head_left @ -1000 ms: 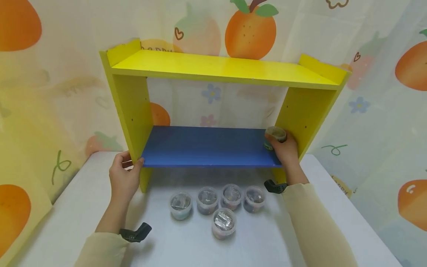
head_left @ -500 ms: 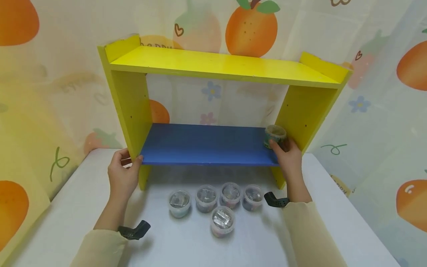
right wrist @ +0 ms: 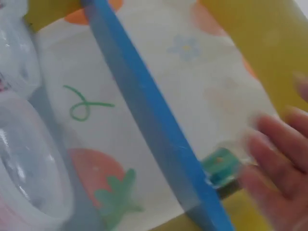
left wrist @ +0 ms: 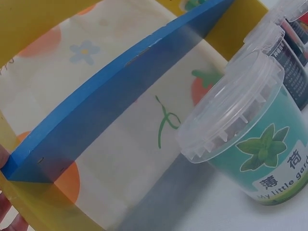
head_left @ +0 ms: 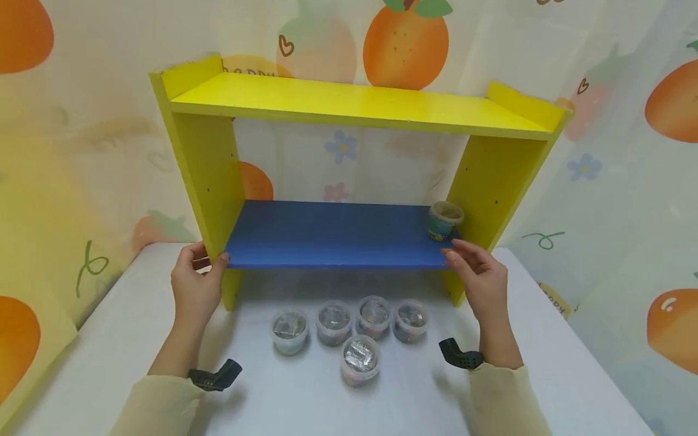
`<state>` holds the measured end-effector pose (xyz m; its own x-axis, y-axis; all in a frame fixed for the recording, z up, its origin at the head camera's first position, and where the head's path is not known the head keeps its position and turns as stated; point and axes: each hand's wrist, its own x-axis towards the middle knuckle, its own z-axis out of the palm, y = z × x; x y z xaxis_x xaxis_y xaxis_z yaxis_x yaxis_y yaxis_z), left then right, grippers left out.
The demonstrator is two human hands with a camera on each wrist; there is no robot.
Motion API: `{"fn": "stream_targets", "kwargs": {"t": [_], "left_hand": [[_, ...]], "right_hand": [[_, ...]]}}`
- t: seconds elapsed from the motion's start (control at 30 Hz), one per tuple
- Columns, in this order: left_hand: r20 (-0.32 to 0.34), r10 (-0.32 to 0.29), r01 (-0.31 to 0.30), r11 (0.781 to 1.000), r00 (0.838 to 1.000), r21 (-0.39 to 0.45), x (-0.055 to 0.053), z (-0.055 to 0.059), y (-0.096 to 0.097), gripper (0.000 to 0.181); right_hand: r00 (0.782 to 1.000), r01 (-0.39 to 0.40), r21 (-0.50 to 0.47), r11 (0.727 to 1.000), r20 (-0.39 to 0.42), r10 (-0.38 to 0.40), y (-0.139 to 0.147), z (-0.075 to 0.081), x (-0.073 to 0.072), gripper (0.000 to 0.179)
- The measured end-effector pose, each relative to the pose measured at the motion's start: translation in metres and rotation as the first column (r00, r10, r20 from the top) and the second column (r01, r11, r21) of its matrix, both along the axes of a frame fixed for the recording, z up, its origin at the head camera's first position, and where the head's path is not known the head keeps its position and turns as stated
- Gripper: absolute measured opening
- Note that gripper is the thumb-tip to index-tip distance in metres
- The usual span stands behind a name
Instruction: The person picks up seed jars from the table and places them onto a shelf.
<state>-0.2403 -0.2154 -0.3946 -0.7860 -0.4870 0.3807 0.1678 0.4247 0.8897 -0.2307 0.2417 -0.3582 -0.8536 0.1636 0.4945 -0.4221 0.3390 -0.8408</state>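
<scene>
A green plastic tub (head_left: 444, 220) stands upright at the right end of the blue shelf board (head_left: 332, 236). My right hand (head_left: 480, 275) is just in front of and below it, apart from it, fingers loosely bent and holding nothing. It is blurred in the right wrist view. At the other end, my left hand (head_left: 197, 280) grips the yellow side panel (head_left: 204, 181) of the shelf unit. Its thumb lies by the blue board's front corner, its fingers behind the panel's outer side.
Several clear-lidded tubs stand on the white table (head_left: 305, 406) in front of the unit: a mint-labelled tub (left wrist: 255, 139) at left, one tub (head_left: 360, 361) nearest me, others in a row behind. A yellow top board (head_left: 349, 103) spans above. A fruit-print curtain (head_left: 616, 200) hangs behind.
My right hand has let go of the green tub and drawn back toward me, off the shelf. The tub stays at the right end. My left hand keeps its hold.
</scene>
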Motion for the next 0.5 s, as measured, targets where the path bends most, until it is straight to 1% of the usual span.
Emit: {"fn": "stream_targets", "kwargs": {"t": [0.03, 0.07, 0.1, 0.17, 0.2, 0.23, 0.3, 0.33, 0.37, 0.4, 0.43, 0.47, 0.5], "left_hand": [[0.002, 0.002, -0.002, 1.0, 1.0, 0.003, 0.0, 0.001, 0.0, 0.041], [0.007, 0.004, -0.004, 1.0, 1.0, 0.006, 0.0, 0.001, -0.001, 0.041], [0.006, 0.006, -0.006, 1.0, 1.0, 0.007, 0.001, 0.001, -0.001, 0.041], [0.009, 0.011, -0.011, 1.0, 1.0, 0.005, 0.001, 0.001, -0.001, 0.041], [0.013, 0.009, -0.009, 1.0, 1.0, 0.005, 0.001, 0.001, -0.001, 0.041], [0.012, 0.006, -0.006, 1.0, 1.0, 0.001, 0.001, 0.001, -0.001, 0.041], [0.007, 0.001, -0.001, 1.0, 1.0, -0.005, 0.001, 0.0, 0.0, 0.041], [0.004, 0.001, -0.001, 1.0, 1.0, -0.008, 0.0, 0.0, 0.0, 0.04], [0.005, 0.0, 0.0, 1.0, 1.0, -0.008, 0.0, 0.0, 0.0, 0.04], [0.003, 0.002, -0.002, 1.0, 1.0, -0.009, 0.0, 0.001, 0.0, 0.04], [-0.001, 0.004, -0.004, 1.0, 1.0, -0.011, 0.0, 0.001, 0.001, 0.04], [0.003, 0.006, -0.006, 1.0, 1.0, -0.011, 0.0, 0.001, 0.001, 0.04], [0.004, 0.005, -0.005, 1.0, 1.0, -0.009, 0.0, 0.001, 0.001, 0.04]], "right_hand": [[0.995, -0.08, 0.054, 0.995, 0.058, 0.076, 0.001, 0.001, 0.001, 0.033], [0.981, -0.158, 0.118, 0.98, 0.132, 0.142, 0.002, 0.002, 0.001, 0.036], [0.96, -0.228, 0.187, 0.956, 0.208, 0.189, 0.003, 0.002, 0.001, 0.039], [0.903, -0.363, 0.29, 0.886, 0.344, 0.257, 0.005, 0.0, 0.0, 0.048], [0.87, -0.424, 0.313, 0.85, 0.4, 0.286, 0.006, -0.002, 0.0, 0.053], [0.839, -0.474, 0.335, 0.815, 0.451, 0.302, 0.007, -0.005, -0.001, 0.058], [0.782, -0.552, 0.348, 0.757, 0.532, 0.325, 0.008, -0.01, -0.001, 0.067], [0.756, -0.583, 0.352, 0.732, 0.566, 0.329, 0.008, -0.014, -0.002, 0.072], [0.737, -0.606, 0.365, 0.706, 0.592, 0.326, 0.008, -0.018, -0.003, 0.075], [0.721, -0.626, 0.38, 0.681, 0.614, 0.32, 0.008, -0.022, -0.004, 0.078], [0.713, -0.636, 0.399, 0.66, 0.631, 0.305, 0.007, -0.025, -0.005, 0.081], [0.706, -0.644, 0.413, 0.644, 0.645, 0.292, 0.007, -0.029, -0.006, 0.082], [0.704, -0.648, 0.428, 0.63, 0.652, 0.28, 0.006, -0.032, -0.008, 0.083]]}}
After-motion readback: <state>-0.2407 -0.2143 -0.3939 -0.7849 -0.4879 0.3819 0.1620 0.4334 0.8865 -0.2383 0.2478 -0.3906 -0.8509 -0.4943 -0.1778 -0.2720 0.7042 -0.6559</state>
